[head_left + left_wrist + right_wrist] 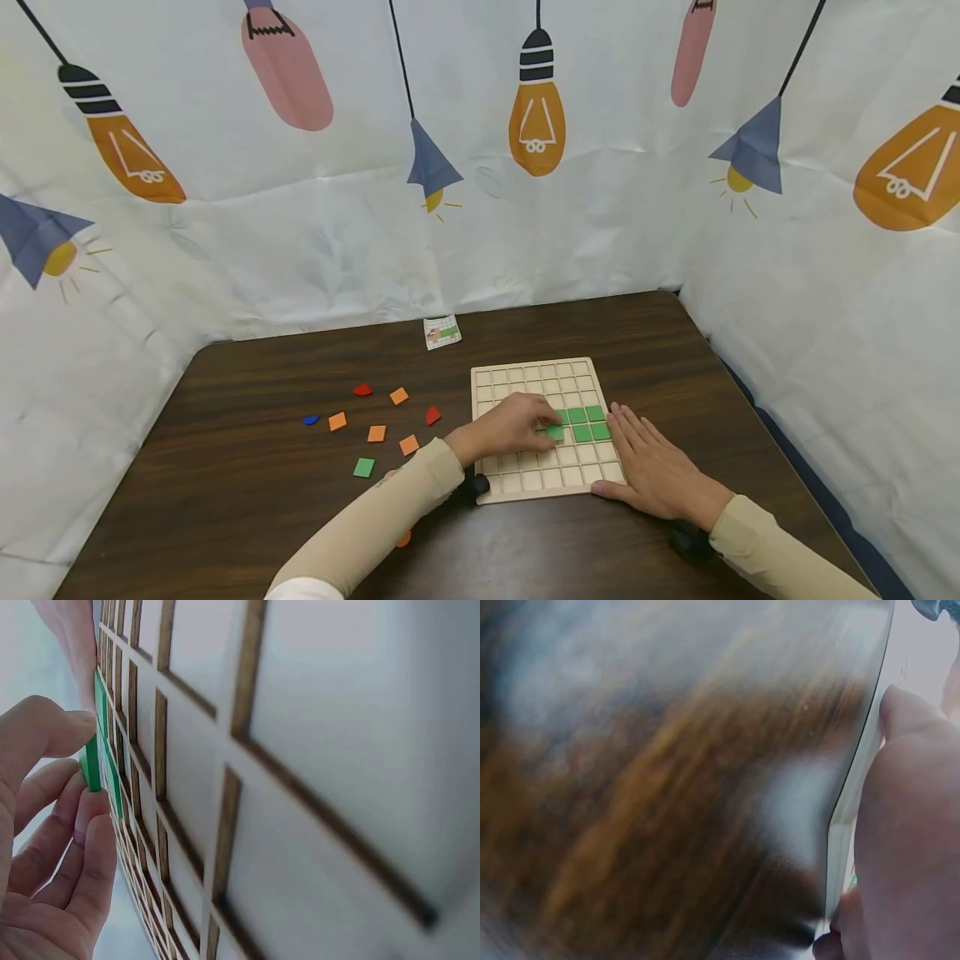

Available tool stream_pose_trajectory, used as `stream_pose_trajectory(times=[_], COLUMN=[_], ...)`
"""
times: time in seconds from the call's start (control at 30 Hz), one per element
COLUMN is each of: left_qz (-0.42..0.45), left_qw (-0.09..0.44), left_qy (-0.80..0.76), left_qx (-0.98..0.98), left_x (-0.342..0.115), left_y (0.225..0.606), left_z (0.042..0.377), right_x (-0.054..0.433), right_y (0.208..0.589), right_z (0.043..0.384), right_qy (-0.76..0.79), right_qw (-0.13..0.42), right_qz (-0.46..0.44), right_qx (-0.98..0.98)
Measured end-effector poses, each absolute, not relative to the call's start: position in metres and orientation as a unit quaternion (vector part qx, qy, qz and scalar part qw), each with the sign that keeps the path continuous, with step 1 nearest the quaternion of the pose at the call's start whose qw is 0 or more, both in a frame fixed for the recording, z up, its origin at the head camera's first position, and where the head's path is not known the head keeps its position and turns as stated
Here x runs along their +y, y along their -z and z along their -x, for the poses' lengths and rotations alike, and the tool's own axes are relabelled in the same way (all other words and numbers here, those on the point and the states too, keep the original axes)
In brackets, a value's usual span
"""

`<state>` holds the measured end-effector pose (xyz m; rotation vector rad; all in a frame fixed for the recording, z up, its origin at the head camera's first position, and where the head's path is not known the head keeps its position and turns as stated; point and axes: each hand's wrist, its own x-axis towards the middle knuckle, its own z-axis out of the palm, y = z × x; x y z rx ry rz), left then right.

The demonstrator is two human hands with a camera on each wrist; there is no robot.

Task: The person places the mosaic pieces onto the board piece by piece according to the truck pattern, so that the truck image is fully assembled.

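Note:
A pale wooden grid board [531, 481] lies on the dark table, with several green square tiles [582, 432] set in two rows at its right side. Between thumb and fingertips, my left hand [516, 423] pinches a green square tile [91, 763] close over the grid, beside those rows. The left wrist view shows this tile tilted on its edge against the board. My right hand [654, 467] rests along the board's right edge, fingers extended, with the thumb at the near right corner. The right wrist view shows the board's side edge [838, 844] next to that hand.
Left of the board lie loose orange squares [377, 433], another green square [363, 467], red pieces [433, 415] and a blue piece [311, 420]. A small pattern card [442, 332] lies at the table's far edge. A printed curtain [337, 250] surrounds the table.

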<state>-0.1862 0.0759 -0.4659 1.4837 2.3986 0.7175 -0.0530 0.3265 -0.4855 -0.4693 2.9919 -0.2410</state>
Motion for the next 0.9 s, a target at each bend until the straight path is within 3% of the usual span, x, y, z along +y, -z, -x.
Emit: stream_pose_trajectory(times=[0.9], left_qz=[-0.521], left_qw=[0.118], left_qy=[-0.198], left_qx=[0.822], left_x=[0.095], left_y=[0.47], left_z=[0.187], right_x=[0.329], right_y=[0.49], right_z=[0.055], right_qy=[0.074], right_qw=[0.05], right_qz=[0.16], right_qx=[0.983])
